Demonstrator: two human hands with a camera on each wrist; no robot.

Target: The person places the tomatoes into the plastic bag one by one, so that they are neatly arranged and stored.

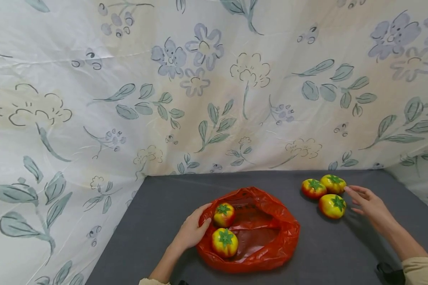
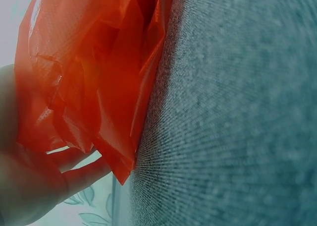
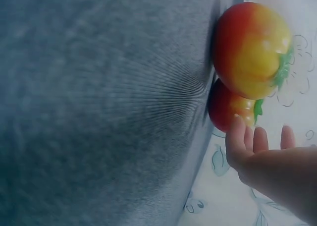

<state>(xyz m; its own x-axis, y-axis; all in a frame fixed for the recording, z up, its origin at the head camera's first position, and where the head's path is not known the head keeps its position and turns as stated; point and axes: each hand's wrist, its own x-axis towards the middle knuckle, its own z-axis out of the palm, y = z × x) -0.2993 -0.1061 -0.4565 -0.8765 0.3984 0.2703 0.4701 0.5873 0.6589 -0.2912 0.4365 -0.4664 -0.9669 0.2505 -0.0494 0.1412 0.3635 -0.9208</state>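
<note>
On the table, left of its middle, a red plastic bag (image 1: 289,229) stands with its mouth wide and rim rolled out. My left hand (image 1: 192,229) holds its left rim, thumb at the inner side and fingers outside; in the left wrist view the crinkled bag (image 2: 99,87) covers part of those fingers. Inside lie two shiny yellow-and-red tomato-like fruits with green star-shaped tops, one fruit (image 1: 224,215) behind the other fruit (image 1: 224,243). Three similar ones sit grouped at the right: a left fruit (image 1: 313,189), a back fruit (image 1: 333,184) and a front fruit (image 1: 332,206). My right hand (image 1: 369,204) reaches beside them, fingers extended, fingertips right at the back one.
Dark grey cloth covers the table (image 1: 157,206). A floral curtain (image 1: 214,87) hangs along the back and left side. At the lower right, a black object (image 1: 390,273) shows by the right sleeve (image 1: 421,271).
</note>
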